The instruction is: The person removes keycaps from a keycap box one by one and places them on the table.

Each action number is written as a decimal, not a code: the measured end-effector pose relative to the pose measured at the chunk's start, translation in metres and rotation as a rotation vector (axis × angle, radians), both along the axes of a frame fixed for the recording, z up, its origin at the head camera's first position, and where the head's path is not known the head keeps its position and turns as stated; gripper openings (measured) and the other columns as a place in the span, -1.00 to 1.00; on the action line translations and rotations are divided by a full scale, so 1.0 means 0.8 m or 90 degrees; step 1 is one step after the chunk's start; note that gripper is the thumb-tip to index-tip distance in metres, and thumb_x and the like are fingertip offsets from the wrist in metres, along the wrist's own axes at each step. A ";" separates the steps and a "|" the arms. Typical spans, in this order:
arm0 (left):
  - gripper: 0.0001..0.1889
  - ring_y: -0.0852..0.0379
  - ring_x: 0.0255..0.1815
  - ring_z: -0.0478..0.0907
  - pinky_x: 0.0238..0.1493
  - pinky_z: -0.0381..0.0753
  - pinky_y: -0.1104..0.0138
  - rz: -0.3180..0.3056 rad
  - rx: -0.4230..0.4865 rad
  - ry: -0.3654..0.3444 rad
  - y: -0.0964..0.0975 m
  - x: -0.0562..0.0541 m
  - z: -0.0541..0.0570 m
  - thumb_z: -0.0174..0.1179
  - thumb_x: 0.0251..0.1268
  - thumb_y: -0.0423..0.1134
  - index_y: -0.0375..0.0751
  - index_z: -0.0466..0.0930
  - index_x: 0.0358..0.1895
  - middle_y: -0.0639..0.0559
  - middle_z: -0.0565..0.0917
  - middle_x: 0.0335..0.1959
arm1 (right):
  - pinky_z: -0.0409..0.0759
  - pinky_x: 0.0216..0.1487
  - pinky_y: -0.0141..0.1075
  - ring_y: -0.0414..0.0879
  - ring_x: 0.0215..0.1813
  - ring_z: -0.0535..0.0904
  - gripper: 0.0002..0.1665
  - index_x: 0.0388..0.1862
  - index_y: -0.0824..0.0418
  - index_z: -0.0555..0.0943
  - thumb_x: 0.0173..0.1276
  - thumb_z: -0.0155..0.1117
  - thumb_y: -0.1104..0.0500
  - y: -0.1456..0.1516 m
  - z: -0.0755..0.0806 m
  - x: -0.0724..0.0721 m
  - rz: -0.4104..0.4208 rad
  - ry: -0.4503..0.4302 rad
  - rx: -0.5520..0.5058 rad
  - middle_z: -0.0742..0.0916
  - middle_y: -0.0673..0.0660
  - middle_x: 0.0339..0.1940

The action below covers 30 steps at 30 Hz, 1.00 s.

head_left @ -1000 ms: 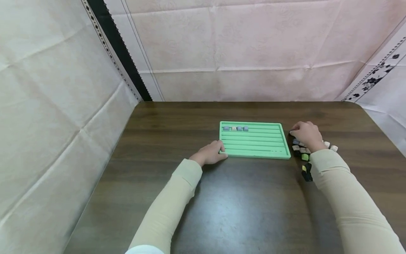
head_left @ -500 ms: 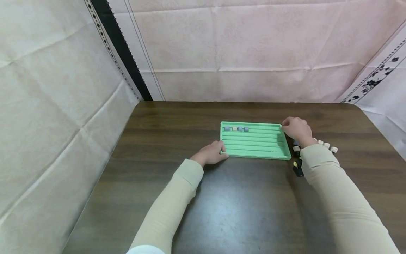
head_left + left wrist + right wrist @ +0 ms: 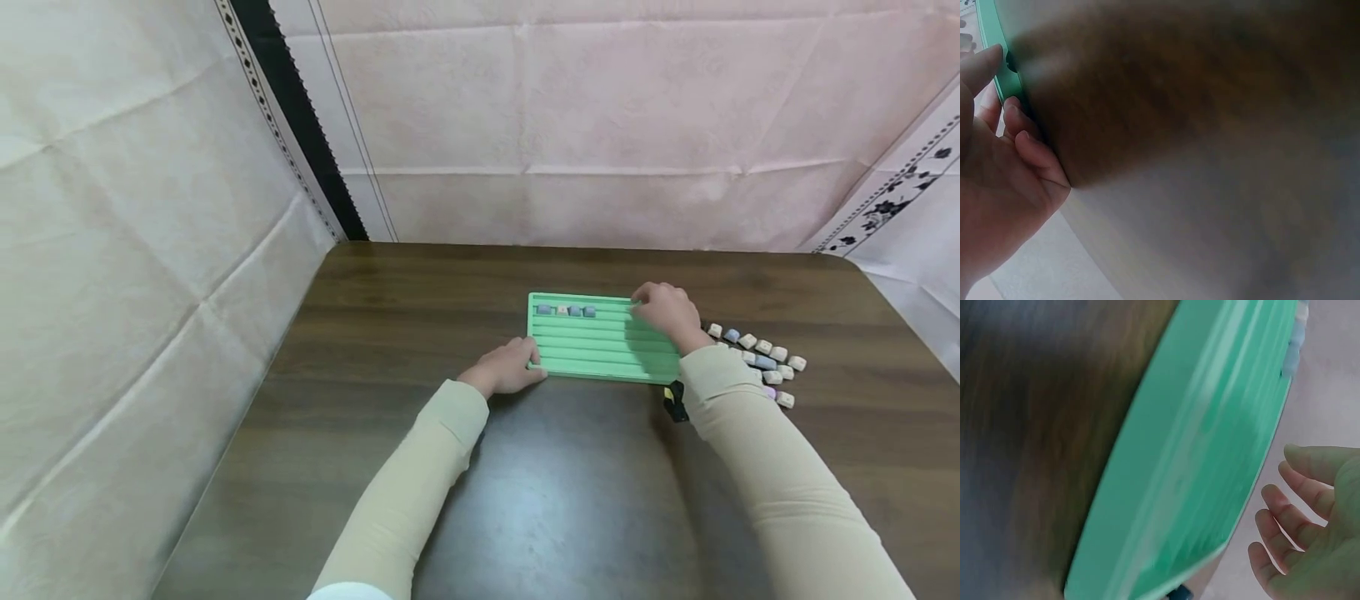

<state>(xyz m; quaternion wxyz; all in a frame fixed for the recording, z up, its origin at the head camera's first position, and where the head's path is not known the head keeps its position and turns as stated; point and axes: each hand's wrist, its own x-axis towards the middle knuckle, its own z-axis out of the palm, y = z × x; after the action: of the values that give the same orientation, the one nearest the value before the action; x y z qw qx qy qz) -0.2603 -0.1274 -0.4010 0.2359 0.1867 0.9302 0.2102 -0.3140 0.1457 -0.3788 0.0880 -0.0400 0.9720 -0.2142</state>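
Note:
A light green ridged keycap tray (image 3: 592,363) lies on the table, with several grey-blue and white keycaps (image 3: 575,311) in the left part of its far row. My left hand (image 3: 504,367) grips the tray's near left corner, and the left wrist view shows thumb and fingers at its green edge (image 3: 989,28). Over the right part of the tray is my right hand (image 3: 667,314), thumb and forefinger close together. In the right wrist view the fingers (image 3: 1288,515) are bent beside the tray (image 3: 1147,487); I cannot tell whether a keycap is between the fingertips.
Loose white, blue and purple keycaps (image 3: 763,347) lie in slanting rows right of the tray, partly hidden by the right forearm. Black pieces with a yellow mark (image 3: 677,402) sit by the tray's near right corner. The brown table (image 3: 570,500) meets a cloth backdrop (image 3: 630,108).
My right hand has moved left from the loose keycaps, across the tray's right edge, to above its far rows. More loose keycaps are uncovered. The left hand keeps its grip on the corner.

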 end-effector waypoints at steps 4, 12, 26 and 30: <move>-0.76 0.14 -0.16 0.37 -0.15 0.36 0.31 -0.003 0.000 0.004 0.000 0.001 0.000 -0.03 0.35 0.04 0.00 0.29 -0.13 0.09 0.37 -0.13 | 0.30 0.09 0.16 0.31 0.21 0.27 -0.56 0.17 0.28 0.41 0.38 -0.01 0.11 -0.016 -0.004 -0.002 0.012 -0.004 -0.008 0.46 0.36 0.16; -0.76 0.15 -0.17 0.37 -0.17 0.37 0.32 0.000 -0.002 0.006 0.000 0.002 0.001 -0.02 0.35 0.04 0.00 0.30 -0.12 0.10 0.37 -0.14 | 0.36 0.11 0.11 0.23 0.18 0.39 -0.56 0.18 0.28 0.39 0.38 0.03 0.11 -0.049 -0.011 -0.011 0.059 -0.015 -0.043 0.50 0.35 0.15; -0.76 0.15 -0.18 0.37 -0.18 0.37 0.33 -0.004 -0.011 0.010 0.001 0.001 0.001 -0.02 0.35 0.03 -0.01 0.29 -0.11 0.09 0.37 -0.15 | 0.42 0.01 0.07 0.18 0.10 0.45 -0.63 0.12 0.24 0.47 0.39 0.03 0.13 -0.066 -0.024 -0.014 0.066 0.007 0.005 0.56 0.28 0.06; -0.76 0.15 -0.19 0.36 -0.18 0.37 0.33 -0.006 -0.015 0.008 0.001 0.001 0.000 -0.03 0.35 0.04 -0.01 0.29 -0.11 0.09 0.37 -0.15 | 0.45 -0.03 0.04 0.16 0.09 0.46 -0.64 0.10 0.22 0.48 0.39 0.03 0.12 -0.069 -0.024 -0.014 0.072 0.016 0.030 0.55 0.27 0.04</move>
<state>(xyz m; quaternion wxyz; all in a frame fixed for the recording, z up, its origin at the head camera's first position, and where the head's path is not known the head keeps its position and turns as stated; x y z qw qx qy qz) -0.2599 -0.1268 -0.4007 0.2333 0.1895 0.9332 0.1969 -0.3251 0.0905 -0.3977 0.0888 -0.0958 0.9739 -0.1857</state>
